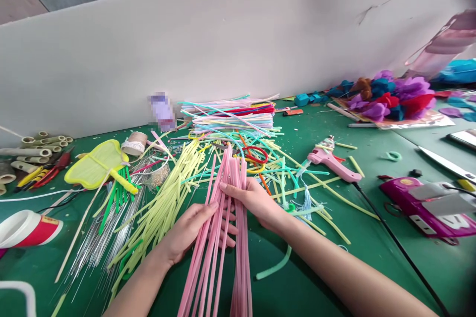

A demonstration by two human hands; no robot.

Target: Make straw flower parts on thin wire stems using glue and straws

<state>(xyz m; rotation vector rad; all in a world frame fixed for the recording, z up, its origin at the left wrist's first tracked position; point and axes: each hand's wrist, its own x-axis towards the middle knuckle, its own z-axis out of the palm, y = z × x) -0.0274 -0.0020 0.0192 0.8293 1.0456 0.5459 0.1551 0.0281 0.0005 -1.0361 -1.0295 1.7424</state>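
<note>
Holding long pink fuzzy pipe-cleaner stems upright over the green desk, both hands at the bundle's upper half. Left hand: thumb laid over the left-hand strands, fingers reaching beneath and showing in the gap. Right hand: thumb pinching across the upper stems, fingers hidden behind. Lower ends run out of frame; support there cannot be told.

Risks, judged: the bundle stands in two portions, so a loosened thumb could let single strands slide and leave ends uneven. Pressing too hard might kink stems or flatten pile. Pale yellow-green fuzzy stems lie right beside the left forearm; a sideways sweep could mix colours. Loose thin silver wires farther left could snag or prick. Pink glue gun, right side: heat unknown; a wide elbow swing could tug its black cord.
</note>
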